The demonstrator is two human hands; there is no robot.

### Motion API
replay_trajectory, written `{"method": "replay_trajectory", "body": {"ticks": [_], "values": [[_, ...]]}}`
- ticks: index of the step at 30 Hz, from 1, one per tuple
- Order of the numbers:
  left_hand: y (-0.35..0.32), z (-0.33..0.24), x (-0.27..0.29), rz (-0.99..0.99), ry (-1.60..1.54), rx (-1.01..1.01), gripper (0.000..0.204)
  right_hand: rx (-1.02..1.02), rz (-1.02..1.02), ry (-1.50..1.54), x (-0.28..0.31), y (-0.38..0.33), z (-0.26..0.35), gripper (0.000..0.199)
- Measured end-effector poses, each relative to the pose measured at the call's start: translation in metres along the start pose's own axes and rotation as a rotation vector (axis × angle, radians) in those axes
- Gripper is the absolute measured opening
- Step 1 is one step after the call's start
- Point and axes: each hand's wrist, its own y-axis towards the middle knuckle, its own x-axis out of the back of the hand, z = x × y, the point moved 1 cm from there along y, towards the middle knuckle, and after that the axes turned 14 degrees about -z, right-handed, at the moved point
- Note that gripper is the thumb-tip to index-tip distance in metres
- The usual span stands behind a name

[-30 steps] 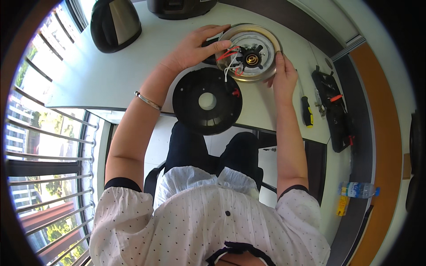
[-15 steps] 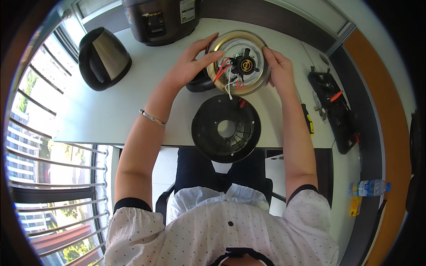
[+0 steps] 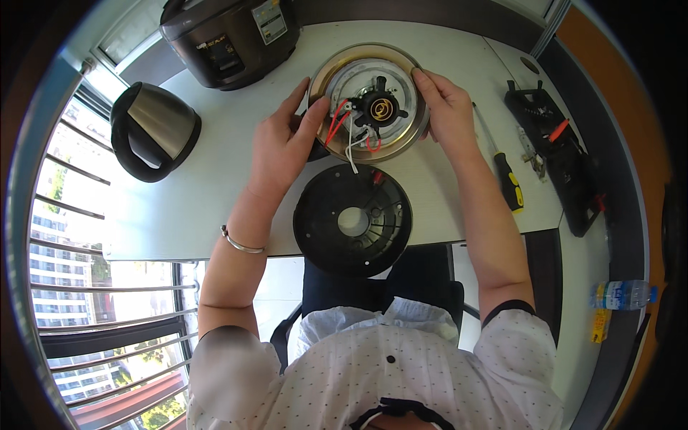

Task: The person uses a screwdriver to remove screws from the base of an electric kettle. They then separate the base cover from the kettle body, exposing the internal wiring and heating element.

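An upturned kettle body (image 3: 369, 100) rests on the white table (image 3: 201, 201), its round metal base showing a brass fitting with red and white wires. My left hand (image 3: 283, 143) grips its left rim, the thumb on the metal plate. Its right rim is held by my right hand (image 3: 448, 111). A black round base cover (image 3: 352, 218) lies just in front of it at the table's near edge, linked by a white wire.
A black-and-steel kettle (image 3: 154, 129) lies at the left, a dark rice cooker (image 3: 229, 36) at the back. A yellow-handled screwdriver (image 3: 505, 175) and a black tool tray (image 3: 562, 161) lie at the right. A water bottle (image 3: 620, 294) is on the floor.
The view has tilted so everything sits lower and more centred. Both hands stay on the kettle body's rim; the black cover remains in front of it.
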Motion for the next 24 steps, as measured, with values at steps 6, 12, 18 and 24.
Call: {"method": "replay_trajectory", "body": {"ticks": [6, 12, 18, 24], "values": [[-0.006, -0.008, -0.002, 0.061, -0.024, 0.075, 0.056, -0.002, -0.028, 0.003, 0.003, -0.002, 0.002, 0.033], [-0.008, -0.014, -0.005, 0.072, -0.144, 0.121, 0.046, -0.009, -0.031, 0.069, 0.004, -0.005, 0.003, 0.033], [-0.006, 0.000, -0.009, -0.034, -0.119, 0.079, 0.037, -0.006, 0.006, 0.069, 0.009, -0.004, 0.002, 0.033], [-0.008, -0.005, -0.009, -0.030, -0.229, 0.183, 0.035, -0.019, -0.008, 0.101, 0.013, -0.009, 0.003, 0.030]]}}
